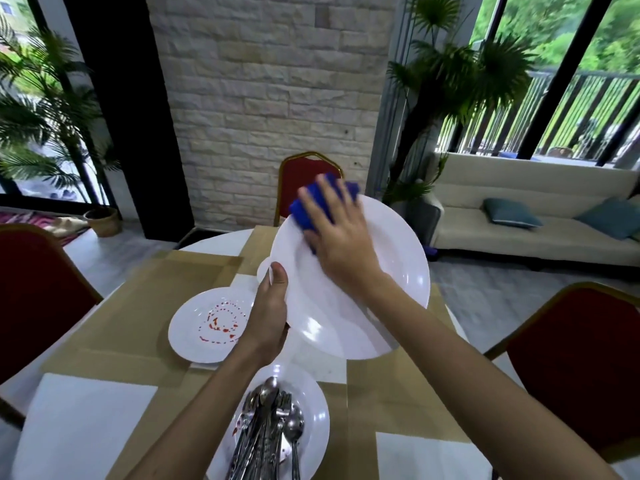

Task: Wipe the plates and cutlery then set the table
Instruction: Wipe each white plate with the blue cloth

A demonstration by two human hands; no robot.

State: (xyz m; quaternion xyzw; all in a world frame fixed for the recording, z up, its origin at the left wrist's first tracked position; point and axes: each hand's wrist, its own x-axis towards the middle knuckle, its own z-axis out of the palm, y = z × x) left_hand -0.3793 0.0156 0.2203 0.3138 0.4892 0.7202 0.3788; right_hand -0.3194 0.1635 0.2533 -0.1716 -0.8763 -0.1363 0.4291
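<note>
A person is standing over a table (131,306), holding a large white plate (391,271) tilted in the air above it. A smaller plate (194,327) smeared with red is lying on the table to the left. Another plate (317,407), nearest the camera, is carrying a pile of cutlery (273,420). The left hand (268,313) is gripping the large plate's near-left rim, thumb on top. The right hand (341,237), fingers spread flat, is pressing a blue cloth (304,216) against the plate's upper face.
</note>
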